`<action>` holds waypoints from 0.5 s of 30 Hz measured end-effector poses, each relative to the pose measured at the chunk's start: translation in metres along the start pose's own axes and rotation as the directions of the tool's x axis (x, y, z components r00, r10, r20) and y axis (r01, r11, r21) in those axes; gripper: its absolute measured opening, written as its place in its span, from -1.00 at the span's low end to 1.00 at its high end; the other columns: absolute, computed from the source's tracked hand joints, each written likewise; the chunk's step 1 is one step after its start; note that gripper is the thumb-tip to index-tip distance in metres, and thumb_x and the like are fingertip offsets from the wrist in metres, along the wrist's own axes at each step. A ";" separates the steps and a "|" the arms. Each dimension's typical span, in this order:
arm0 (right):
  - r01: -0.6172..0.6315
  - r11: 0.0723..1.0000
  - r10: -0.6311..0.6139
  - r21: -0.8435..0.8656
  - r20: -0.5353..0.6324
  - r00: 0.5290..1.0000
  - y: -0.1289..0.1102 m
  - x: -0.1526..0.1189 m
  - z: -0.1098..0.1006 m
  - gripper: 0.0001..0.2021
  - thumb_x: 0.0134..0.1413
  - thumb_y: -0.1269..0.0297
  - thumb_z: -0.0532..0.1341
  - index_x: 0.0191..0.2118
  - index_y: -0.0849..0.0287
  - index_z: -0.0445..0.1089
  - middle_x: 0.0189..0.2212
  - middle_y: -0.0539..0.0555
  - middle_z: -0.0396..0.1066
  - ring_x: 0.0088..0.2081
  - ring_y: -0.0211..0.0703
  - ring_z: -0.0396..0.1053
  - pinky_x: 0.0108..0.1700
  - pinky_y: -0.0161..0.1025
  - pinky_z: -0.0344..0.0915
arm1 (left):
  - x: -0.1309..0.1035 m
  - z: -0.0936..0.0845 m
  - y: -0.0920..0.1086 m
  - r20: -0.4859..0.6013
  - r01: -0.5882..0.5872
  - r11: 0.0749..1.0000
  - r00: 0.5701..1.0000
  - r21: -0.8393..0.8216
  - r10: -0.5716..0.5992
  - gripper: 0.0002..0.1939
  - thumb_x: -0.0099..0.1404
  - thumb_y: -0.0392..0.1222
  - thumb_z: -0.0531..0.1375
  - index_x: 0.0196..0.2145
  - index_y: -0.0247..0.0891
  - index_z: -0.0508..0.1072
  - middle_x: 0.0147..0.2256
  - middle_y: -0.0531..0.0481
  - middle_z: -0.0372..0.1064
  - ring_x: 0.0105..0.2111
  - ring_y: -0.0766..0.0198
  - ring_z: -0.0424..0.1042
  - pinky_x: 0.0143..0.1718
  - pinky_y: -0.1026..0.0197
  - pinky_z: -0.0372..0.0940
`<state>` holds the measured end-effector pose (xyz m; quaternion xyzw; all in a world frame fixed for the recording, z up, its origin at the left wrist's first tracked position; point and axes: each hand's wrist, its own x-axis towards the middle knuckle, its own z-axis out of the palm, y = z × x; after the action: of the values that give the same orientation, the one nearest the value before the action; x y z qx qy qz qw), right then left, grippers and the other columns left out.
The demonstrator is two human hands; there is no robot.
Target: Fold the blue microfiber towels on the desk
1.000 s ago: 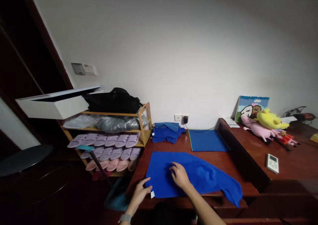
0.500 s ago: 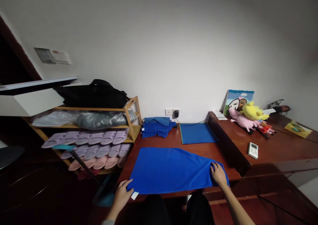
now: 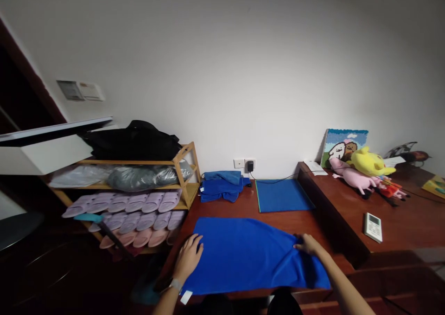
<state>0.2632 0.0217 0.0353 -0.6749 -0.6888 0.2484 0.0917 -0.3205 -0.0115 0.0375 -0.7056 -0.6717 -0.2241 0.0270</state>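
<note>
A bright blue towel (image 3: 239,254) lies spread across the wooden table (image 3: 208,209), its right part creased and narrowing. My left hand (image 3: 189,255) rests flat on the towel's left edge, fingers stretched out. At the towel's right side, my right hand (image 3: 308,244) pinches a fold of the cloth near its upper edge, lifting it slightly. A white tag (image 3: 186,297) sticks out at the towel's near left corner. Farther back are a heap of folded blue cloths (image 3: 222,187) and a flat blue cloth (image 3: 283,195) with a green edge.
A shoe rack (image 3: 189,192) with several slippers stands left, a black bag (image 3: 135,141) on top. To the right, a raised wooden surface (image 3: 344,208) bears plush toys (image 3: 368,162), a white remote (image 3: 373,227) and a picture (image 3: 344,143). A charger (image 3: 250,165) is plugged into the wall.
My left hand has left the near left corner and moved up along the left edge. My right hand has gone from lying on the cloth to pinching and raising a fold.
</note>
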 end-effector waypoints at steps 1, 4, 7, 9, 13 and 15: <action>0.022 1.000 -0.022 0.010 0.013 1.000 -0.003 0.000 0.001 -0.68 -0.05 0.13 0.36 -0.12 0.06 0.55 -0.10 0.11 0.60 -0.01 0.03 0.51 -0.03 -0.23 0.35 | 0.003 0.006 0.000 0.009 -0.010 1.000 1.000 0.007 0.010 -0.53 0.43 -0.06 -0.02 0.15 -0.18 0.49 0.20 -0.15 0.42 0.19 0.02 0.40 0.20 -0.01 0.32; 0.051 0.998 -0.051 0.037 0.012 0.999 -0.010 0.003 0.000 -0.70 -0.01 0.22 0.28 -0.11 0.09 0.52 -0.11 0.15 0.58 -0.02 0.04 0.50 0.00 -0.20 0.33 | 0.002 0.024 -0.006 0.043 -0.020 0.999 0.999 0.034 0.018 -0.47 0.46 -0.02 -0.06 0.26 -0.20 0.40 0.29 -0.14 0.33 0.30 0.02 0.28 0.30 -0.07 0.22; 0.053 0.996 -0.053 0.074 -0.002 0.999 -0.015 0.013 -0.008 -0.69 -0.01 0.25 0.23 -0.10 0.13 0.47 -0.12 0.18 0.56 -0.03 0.04 0.48 0.02 -0.16 0.31 | -0.005 0.037 -0.014 0.078 -0.012 0.999 0.997 0.049 0.008 -0.44 0.47 0.01 -0.07 0.31 -0.19 0.33 0.34 -0.11 0.25 0.35 0.05 0.21 0.36 -0.10 0.12; 0.059 0.991 -0.061 0.116 0.020 0.998 -0.017 0.020 -0.016 -0.66 -0.03 0.25 0.22 -0.08 0.15 0.45 -0.16 0.15 0.56 -0.09 -0.01 0.48 -0.02 -0.17 0.33 | -0.008 0.041 -0.017 0.087 -0.005 0.998 0.996 0.055 0.000 -0.43 0.48 0.02 -0.09 0.34 -0.16 0.29 0.37 -0.08 0.21 0.37 0.07 0.16 0.38 -0.11 0.08; 0.056 0.977 -0.079 0.204 0.107 0.991 -0.012 0.027 -0.038 -0.52 -0.12 0.15 0.29 -0.01 0.16 0.47 -0.21 0.09 0.59 -0.19 -0.02 0.51 -0.14 -0.19 0.40 | -0.009 0.043 -0.017 0.080 -0.003 0.998 0.997 0.068 -0.002 -0.43 0.49 0.02 -0.10 0.35 -0.13 0.27 0.38 -0.04 0.18 0.38 0.09 0.14 0.39 -0.09 0.07; 0.060 0.974 -0.091 0.220 0.134 0.987 -0.006 0.029 -0.050 -0.55 -0.14 0.06 0.32 -0.09 0.17 0.53 -0.24 0.10 0.60 -0.19 0.02 0.52 -0.15 -0.17 0.41 | -0.008 0.043 -0.017 0.071 -0.004 0.997 0.997 0.072 -0.001 -0.44 0.49 0.02 -0.09 0.34 -0.11 0.28 0.37 -0.03 0.20 0.38 0.10 0.15 0.38 -0.07 0.08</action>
<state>0.2788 0.0614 0.0754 -0.6147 -0.6879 0.3655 0.1239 -0.3252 -0.0027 -0.0084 -0.7122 -0.6793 -0.1747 0.0286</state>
